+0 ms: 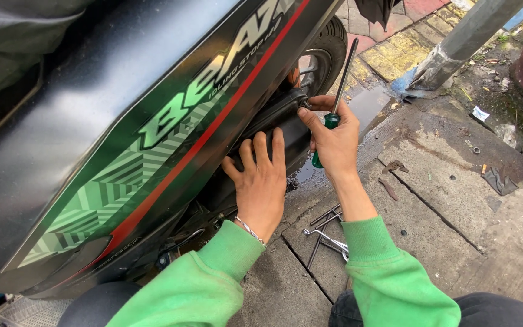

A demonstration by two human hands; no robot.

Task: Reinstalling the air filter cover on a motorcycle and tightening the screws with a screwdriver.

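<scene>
A black scooter side panel (122, 121) with green and red stripes fills the left of the view. My left hand (260, 178) lies flat against a black plastic cover (273, 112) under the panel, fingers pointing up. My right hand (333, 136) holds a green-handled screwdriver (338, 85) with its shaft pointing up, while its fingertips touch the end of the black cover near the rear wheel (328, 48). Both arms wear green sleeves, and a thin bracelet (249, 230) sits on the left wrist.
Several metal hand tools (325, 233) lie on the cracked concrete slab between my arms. A puddle (367, 103) sits beside the wheel. A grey metal post (461, 42) rises at the upper right, with litter and dirt around its base.
</scene>
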